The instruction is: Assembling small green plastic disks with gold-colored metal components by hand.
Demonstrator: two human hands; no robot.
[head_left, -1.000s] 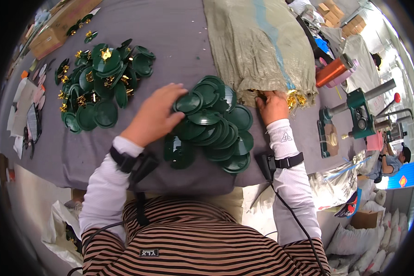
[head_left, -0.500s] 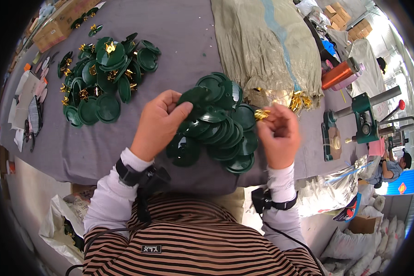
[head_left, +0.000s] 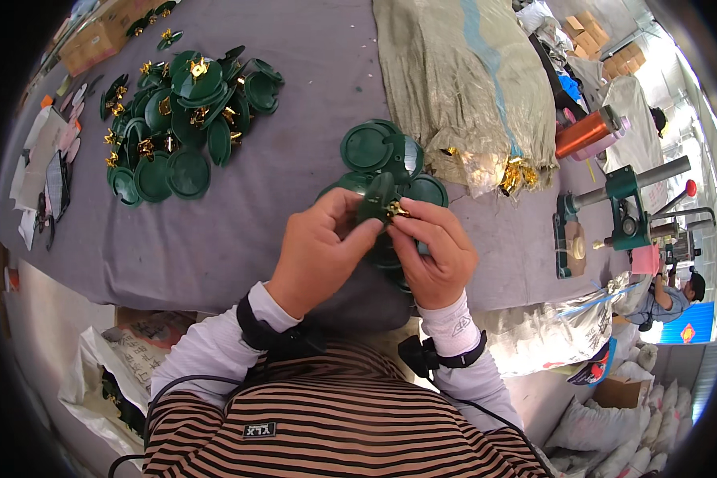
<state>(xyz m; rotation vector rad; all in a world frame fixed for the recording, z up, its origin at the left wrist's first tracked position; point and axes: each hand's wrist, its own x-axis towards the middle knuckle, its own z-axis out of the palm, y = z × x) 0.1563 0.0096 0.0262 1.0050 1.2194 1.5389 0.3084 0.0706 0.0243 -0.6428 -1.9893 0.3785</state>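
My left hand pinches a dark green plastic disc, tilted up on edge above the pile. Fingers of my right hand press a small shiny gold clip-like piece against the disc's right side. Exactly how the gold piece sits on the disc is hidden by my fingertips. Below and beyond both hands lies a pile of plain green discs, partly covered by them. Further left, a heap of green discs with gold pieces on them spreads over the grey cloth.
A woven sack lies at the far right, gold pieces spilling from its mouth. To its right are an orange bottle and a green hand press. A cardboard box stands far left. A person works at the right.
My hands have come together. The right hand brought the gold piece leftward to the disc, and the left hand moved right and nearer with the disc, turning it on edge.
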